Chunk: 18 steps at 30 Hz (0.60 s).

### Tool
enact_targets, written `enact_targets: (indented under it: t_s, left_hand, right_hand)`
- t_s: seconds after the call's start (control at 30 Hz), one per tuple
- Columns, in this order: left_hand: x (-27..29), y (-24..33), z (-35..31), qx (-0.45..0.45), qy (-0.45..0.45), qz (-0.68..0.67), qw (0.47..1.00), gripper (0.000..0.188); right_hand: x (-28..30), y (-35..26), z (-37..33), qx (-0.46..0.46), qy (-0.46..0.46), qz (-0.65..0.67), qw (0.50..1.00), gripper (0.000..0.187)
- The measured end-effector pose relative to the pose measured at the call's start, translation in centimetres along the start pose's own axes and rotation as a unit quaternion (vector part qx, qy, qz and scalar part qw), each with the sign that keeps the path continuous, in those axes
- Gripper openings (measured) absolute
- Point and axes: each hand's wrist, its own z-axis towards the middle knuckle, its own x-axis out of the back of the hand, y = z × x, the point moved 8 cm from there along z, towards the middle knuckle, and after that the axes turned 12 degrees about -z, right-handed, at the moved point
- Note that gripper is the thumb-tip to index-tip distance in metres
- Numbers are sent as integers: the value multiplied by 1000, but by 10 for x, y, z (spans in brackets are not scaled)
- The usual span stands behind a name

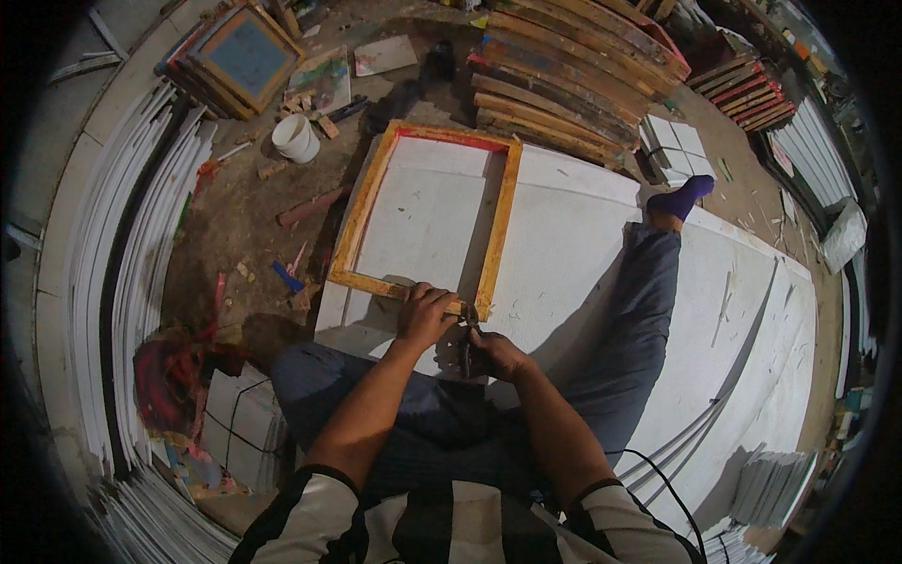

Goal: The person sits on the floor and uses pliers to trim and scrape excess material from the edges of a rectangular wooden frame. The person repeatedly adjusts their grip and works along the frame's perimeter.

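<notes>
A rectangular wooden frame [498,216] with yellow-brown rails and red along its inner edge lies on a white sheet [564,235] in front of me. My left hand [427,315] grips its near rail close to the right corner. My right hand [496,355] is closed around the handles of a dark, pliers-like hand tool [465,355]. The tool's head touches the frame's near right corner; its jaws are too small and dark to make out. Inside the frame, white sheet shows through.
Wooden frames [564,85] are stacked at the far side. A white bucket [295,139] stands at the upper left, near a frame with a grey-blue panel [246,56]. Long white strips [122,273] line the left. My outstretched leg [644,329] crosses the sheet on the right.
</notes>
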Motion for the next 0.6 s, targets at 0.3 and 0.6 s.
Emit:
enact_targets:
  t_s: [0.3,0.6]
  left_hand:
    - [4,5,4,-2,10,8,1000,45]
    - [-2,-3,5,-7,5,4,1000,41]
  right_hand:
    - [10,11,16,59,83,-92,991,20]
    - [12,16,15,-15,156,-52,986,19]
